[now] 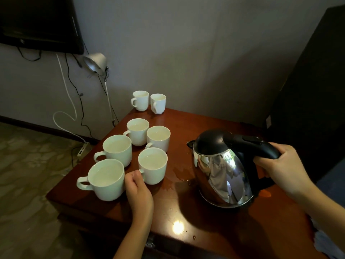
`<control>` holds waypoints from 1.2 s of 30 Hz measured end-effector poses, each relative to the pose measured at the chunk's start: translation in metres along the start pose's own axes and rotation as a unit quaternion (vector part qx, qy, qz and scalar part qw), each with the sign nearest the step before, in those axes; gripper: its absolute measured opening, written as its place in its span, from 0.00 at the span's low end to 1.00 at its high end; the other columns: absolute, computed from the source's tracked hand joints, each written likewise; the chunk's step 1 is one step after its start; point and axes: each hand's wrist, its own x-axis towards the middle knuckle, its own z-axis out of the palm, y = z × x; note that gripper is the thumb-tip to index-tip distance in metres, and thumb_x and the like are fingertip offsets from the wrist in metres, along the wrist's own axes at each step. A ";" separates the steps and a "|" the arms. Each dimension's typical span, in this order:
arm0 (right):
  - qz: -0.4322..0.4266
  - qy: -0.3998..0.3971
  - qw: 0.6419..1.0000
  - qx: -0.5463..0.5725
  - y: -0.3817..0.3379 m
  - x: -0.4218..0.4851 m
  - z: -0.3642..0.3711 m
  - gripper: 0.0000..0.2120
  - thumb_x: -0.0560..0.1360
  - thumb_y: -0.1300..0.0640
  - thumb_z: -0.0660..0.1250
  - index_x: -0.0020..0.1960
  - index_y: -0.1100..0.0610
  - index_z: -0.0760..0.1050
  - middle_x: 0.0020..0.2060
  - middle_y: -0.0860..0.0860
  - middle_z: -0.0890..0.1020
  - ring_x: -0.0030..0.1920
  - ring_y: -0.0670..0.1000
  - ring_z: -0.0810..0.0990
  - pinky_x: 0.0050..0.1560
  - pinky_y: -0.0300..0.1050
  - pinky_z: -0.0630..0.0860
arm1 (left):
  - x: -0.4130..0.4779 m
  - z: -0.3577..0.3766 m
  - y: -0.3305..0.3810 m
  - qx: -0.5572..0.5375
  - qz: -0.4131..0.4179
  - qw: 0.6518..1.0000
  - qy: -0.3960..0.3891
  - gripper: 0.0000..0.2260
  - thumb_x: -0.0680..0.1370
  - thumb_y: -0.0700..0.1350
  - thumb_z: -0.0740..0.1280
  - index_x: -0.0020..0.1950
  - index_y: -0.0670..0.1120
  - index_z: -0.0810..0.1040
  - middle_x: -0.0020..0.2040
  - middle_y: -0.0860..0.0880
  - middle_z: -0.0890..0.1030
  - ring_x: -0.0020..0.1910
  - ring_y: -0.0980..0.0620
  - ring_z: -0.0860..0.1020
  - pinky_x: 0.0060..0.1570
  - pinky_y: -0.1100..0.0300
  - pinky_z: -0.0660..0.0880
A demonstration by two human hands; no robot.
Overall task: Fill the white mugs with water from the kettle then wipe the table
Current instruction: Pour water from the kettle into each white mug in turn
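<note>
Seven white mugs (147, 139) stand left of centre in the frame on a reddish-brown table (205, 227) whose glossy top carries a bright pale glare spot near the lower middle. Right of centre, the kettle (224, 171) has a mirror-silver body under a black lid and black handle. The wall (186, 53) across the top is a plain grey-lilac. In the upper left corner hangs a black screen (41, 23), with black cables and one white cable (65, 86) trailing below it beside a silver lamp shade (95, 62). The floor (28, 174) at lower left shows a mottled beige and grey-brown pattern.
</note>
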 end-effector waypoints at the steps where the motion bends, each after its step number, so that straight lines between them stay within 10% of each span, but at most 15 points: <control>1: 0.002 0.002 1.000 0.002 0.001 -0.001 0.000 0.10 0.67 0.73 0.67 0.35 0.58 0.76 0.22 0.47 0.76 0.23 0.44 0.71 0.24 0.33 0.65 | -0.001 0.002 0.000 0.002 0.003 1.000 0.006 0.08 0.82 0.47 0.55 0.49 0.45 0.71 0.42 0.47 0.75 0.44 0.50 0.75 0.46 0.55 0.71; 8: 0.015 0.000 1.000 0.027 0.006 -0.007 -0.005 0.12 0.68 0.73 0.67 0.35 0.56 0.76 0.22 0.48 0.75 0.23 0.45 0.70 0.25 0.34 0.65 | -0.008 0.006 -0.006 0.023 -0.010 1.000 -0.006 0.16 0.81 0.46 0.59 0.68 0.48 0.65 0.66 0.42 0.69 0.62 0.44 0.73 0.61 0.44 0.73; 12: 0.021 -0.001 0.999 0.029 0.009 -0.009 -0.006 0.12 0.68 0.72 0.67 0.35 0.56 0.76 0.21 0.49 0.74 0.22 0.45 0.70 0.25 0.35 0.65 | -0.018 0.003 0.000 0.021 -0.077 0.996 -0.024 0.28 0.80 0.43 0.60 0.77 0.51 0.51 0.74 0.43 0.59 0.62 0.46 0.75 0.60 0.53 0.72; 16: 0.021 0.000 0.999 0.033 0.010 -0.012 -0.007 0.12 0.68 0.72 0.67 0.36 0.55 0.77 0.21 0.49 0.74 0.23 0.46 0.71 0.25 0.37 0.66 | -0.048 -0.008 0.011 -0.013 -0.140 0.986 -0.086 0.33 0.79 0.40 0.62 0.77 0.55 0.47 0.70 0.46 0.70 0.57 0.55 0.74 0.59 0.57 0.68; 22: 0.032 0.001 0.999 0.033 0.012 -0.011 -0.008 0.12 0.68 0.71 0.67 0.37 0.55 0.77 0.20 0.49 0.73 0.23 0.45 0.70 0.25 0.35 0.66 | -0.061 -0.017 0.087 -0.001 -0.061 0.955 -0.290 0.11 0.78 0.44 0.65 0.58 0.56 0.75 0.55 0.61 0.77 0.54 0.63 0.76 0.45 0.70 0.71; 30: 0.061 -0.007 0.998 0.017 0.004 -0.003 -0.010 0.08 0.70 0.69 0.67 0.39 0.56 0.76 0.24 0.53 0.73 0.21 0.45 0.71 0.29 0.44 0.68 | 0.121 0.111 0.145 0.033 -0.005 0.953 -0.301 0.08 0.79 0.35 0.58 0.51 0.41 0.75 0.40 0.47 0.73 0.36 0.53 0.73 0.38 0.64 0.72; 36: 0.082 -0.015 0.996 0.010 0.010 0.004 -0.013 0.06 0.71 0.68 0.67 0.40 0.58 0.76 0.21 0.50 0.72 0.21 0.46 0.72 0.23 0.38 0.69 | 0.184 0.165 0.108 0.150 -0.094 0.926 -0.335 0.08 0.78 0.36 0.58 0.56 0.43 0.70 0.54 0.45 0.74 0.40 0.51 0.77 0.45 0.57 0.75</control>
